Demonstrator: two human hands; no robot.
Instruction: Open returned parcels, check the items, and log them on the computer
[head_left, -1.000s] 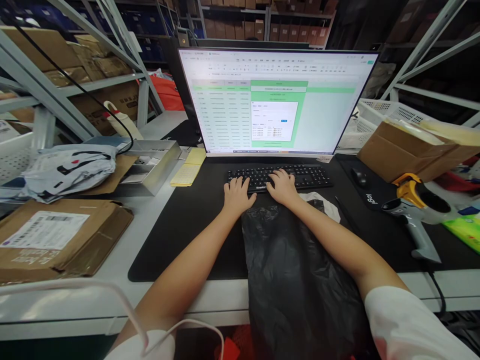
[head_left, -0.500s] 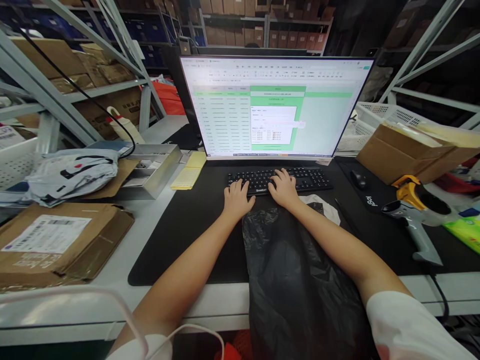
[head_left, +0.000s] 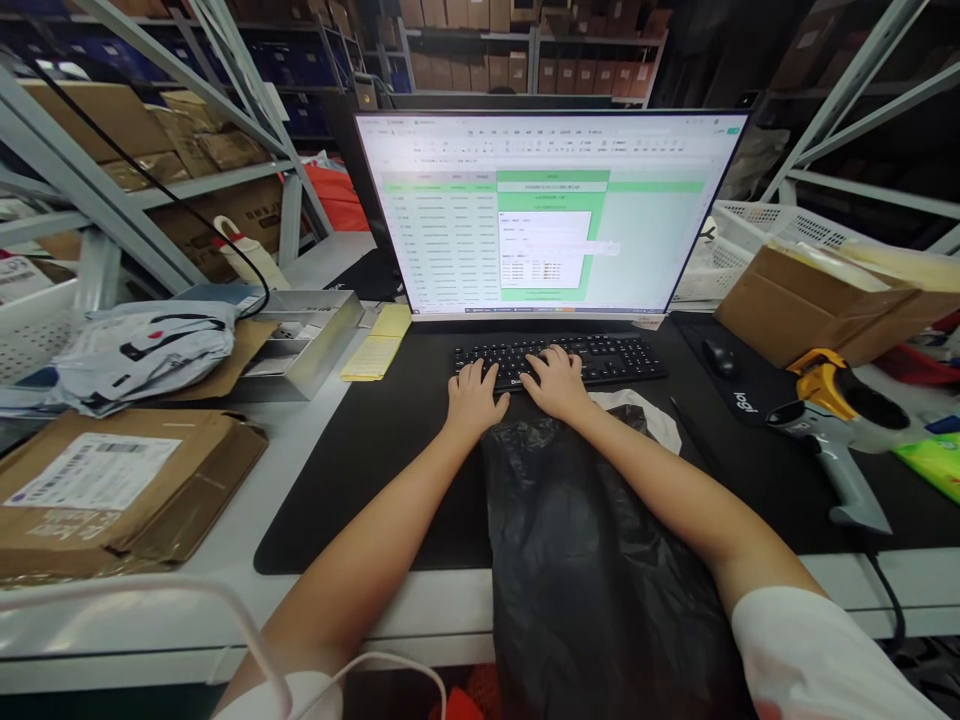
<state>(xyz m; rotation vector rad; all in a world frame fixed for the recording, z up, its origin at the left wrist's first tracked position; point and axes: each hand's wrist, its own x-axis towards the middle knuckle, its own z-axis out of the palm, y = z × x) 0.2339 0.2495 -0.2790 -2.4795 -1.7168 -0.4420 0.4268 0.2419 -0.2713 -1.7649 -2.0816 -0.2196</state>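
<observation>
Both of my hands rest on a black keyboard point(head_left: 615, 360) in front of a monitor point(head_left: 660, 230), which displays a spreadsheet with a small pop-up window. My left hand point(head_left: 472, 400) lies over the keyboard's left end, fingers apart on the keys and thumb stretched toward the middle. Over the central keys, my right hand point(head_left: 559, 383) has its fingers spread and holds nothing. A crumpled black plastic bag point(head_left: 592, 540) lies beneath my right forearm and hangs over the desk's front edge. Something white pokes out from under the bag near my right wrist.
At right are a mouse point(head_left: 718, 358), a barcode scanner point(head_left: 840, 470) and a cardboard box point(head_left: 810, 305). To the left lie yellow notes point(head_left: 379, 345), a grey open box point(head_left: 315, 350), a white plastic parcel point(head_left: 150, 345) and a labelled carton point(head_left: 180, 480). Metal shelving stands behind.
My right hand has shifted slightly left along the keyboard. My left hand stays nearly where it was. A faint text strip on the screen has grown wider.
</observation>
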